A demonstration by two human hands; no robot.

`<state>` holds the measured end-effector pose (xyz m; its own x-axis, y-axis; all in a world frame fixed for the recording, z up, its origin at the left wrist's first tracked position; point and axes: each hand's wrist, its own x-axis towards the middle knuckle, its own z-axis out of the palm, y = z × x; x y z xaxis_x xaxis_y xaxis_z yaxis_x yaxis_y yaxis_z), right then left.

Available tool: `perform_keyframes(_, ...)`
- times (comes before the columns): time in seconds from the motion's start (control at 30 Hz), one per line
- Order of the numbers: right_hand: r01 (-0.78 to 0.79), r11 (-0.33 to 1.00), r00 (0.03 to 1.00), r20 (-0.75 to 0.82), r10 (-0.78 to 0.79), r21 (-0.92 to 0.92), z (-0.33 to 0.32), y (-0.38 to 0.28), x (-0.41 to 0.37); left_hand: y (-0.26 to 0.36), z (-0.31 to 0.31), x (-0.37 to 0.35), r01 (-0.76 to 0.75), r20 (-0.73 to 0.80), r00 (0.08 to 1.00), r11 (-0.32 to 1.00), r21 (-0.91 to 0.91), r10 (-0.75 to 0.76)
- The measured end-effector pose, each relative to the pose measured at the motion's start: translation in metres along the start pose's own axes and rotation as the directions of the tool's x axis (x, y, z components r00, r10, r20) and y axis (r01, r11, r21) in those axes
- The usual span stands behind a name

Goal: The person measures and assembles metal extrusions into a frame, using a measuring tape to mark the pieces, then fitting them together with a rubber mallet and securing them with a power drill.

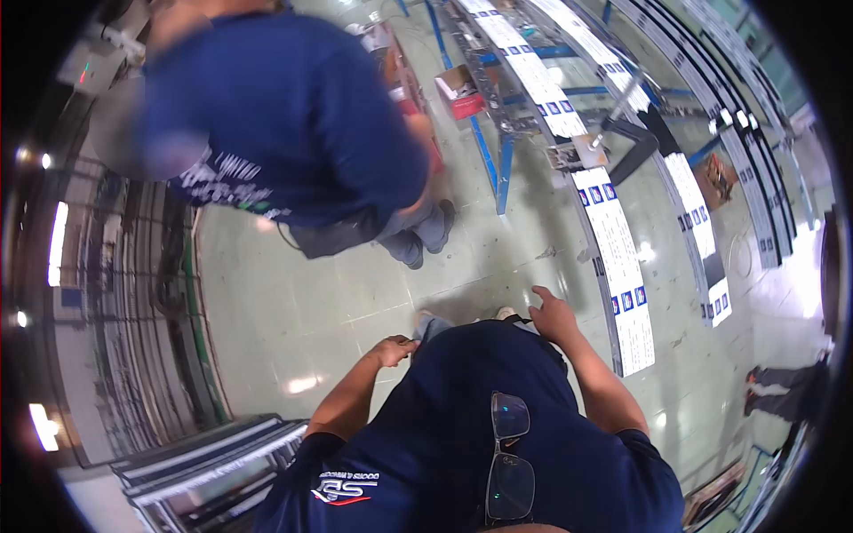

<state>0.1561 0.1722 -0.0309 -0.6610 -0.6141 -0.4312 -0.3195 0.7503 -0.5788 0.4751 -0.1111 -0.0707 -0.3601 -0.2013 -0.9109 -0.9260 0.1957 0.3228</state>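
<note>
My left hand point(392, 351) hangs beside my left hip, next to my jeans point(432, 328). Its fingers are curled together, and whatever may be inside them is hidden. On the other side, my right hand point(555, 316) is held out in front of my right hip with the index finger stretched and nothing visible in it. To the right of that hand lies a long profile point(613, 231) covered in white printed film, raised on a blue frame point(504, 173); the hand is apart from it. Glasses point(511, 453) hang on my dark blue shirt point(426, 435).
A co-worker point(284, 115) in a dark blue shirt stands ahead on the left. More long profiles point(693, 209) run along the right. Racks of profiles point(147, 293) line the left, with another stack point(213, 475) behind at lower left. Another person's legs point(786, 391) show at far right.
</note>
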Motion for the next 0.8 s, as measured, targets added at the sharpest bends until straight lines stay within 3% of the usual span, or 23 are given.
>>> perform_keyframes(0.07, 0.090, 0.995, 0.996, -0.017, -0.090, -0.042, 0.013, -0.016, 0.009, -0.016, -0.007, -0.001, 0.013, -0.020, 1.000, 1.000, 0.006, -0.013)
perform_keyframes(0.17, 0.064, 0.991, 0.991, 0.123, -0.049, -0.121, 0.015, -0.079, 0.014, -0.042, -0.030, -0.007, 0.033, -0.042, 0.999, 0.999, -0.010, -0.033)
perform_keyframes(0.23, 0.103, 0.982, 0.985, 0.153, -0.078, -0.157, 0.033, -0.109, 0.027, -0.092, -0.040, 0.018, -0.129, -0.076, 0.989, 0.992, 0.014, 0.130)
perform_keyframes(0.3, 0.132, 0.974, 0.978, 0.186, -0.097, -0.182, 0.059, -0.140, 0.039, -0.181, -0.038, 0.077, -0.208, -0.113, 0.972, 0.978, -0.017, 0.205)
perform_keyframes(0.37, 0.175, 0.962, 0.969, 0.209, -0.131, -0.209, 0.092, -0.177, 0.052, -0.219, -0.055, 0.075, -0.278, -0.150, 0.951, 0.960, -0.031, 0.271)
perform_keyframes(0.43, 0.201, 0.950, 0.957, 0.254, -0.139, -0.238, 0.122, -0.233, 0.057, -0.215, -0.097, 0.004, 0.065, -0.111, 0.986, 0.905, -0.420, -0.122)
perform_keyframes(0.53, 0.377, 0.903, 0.886, 0.364, -0.287, -0.206, 0.167, -0.319, 0.059, -0.284, -0.126, -0.026, 0.072, -0.115, 0.983, 0.887, -0.456, -0.140)
perform_keyframes(0.57, 0.440, 0.876, 0.860, 0.373, -0.349, -0.195, 0.181, -0.344, 0.059, -0.311, -0.128, -0.032, 0.081, -0.156, 0.972, 0.871, -0.485, -0.177)
perform_keyframes(0.6, 0.402, 0.896, 0.881, 0.347, -0.323, -0.187, 0.192, -0.368, 0.056, -0.336, -0.126, -0.033, 0.138, -0.191, 0.941, 0.834, -0.535, -0.279)
perform_keyframes(0.67, 0.557, 0.820, 0.795, 0.371, -0.480, -0.132, 0.206, -0.405, 0.054, -0.389, -0.131, -0.034, 0.181, -0.099, 0.958, 0.835, -0.519, -0.269)
perform_keyframes(0.7, 0.517, 0.846, 0.824, 0.344, -0.450, -0.130, 0.210, -0.414, 0.056, -0.401, -0.140, -0.042, 0.215, -0.031, 0.963, 0.835, -0.506, -0.266)
perform_keyframes(0.8, 0.505, 0.836, 0.796, 0.490, -0.355, -0.216, 0.210, -0.434, 0.069, -0.441, -0.142, -0.042, 0.270, 0.010, 0.946, 0.770, -0.578, -0.324)
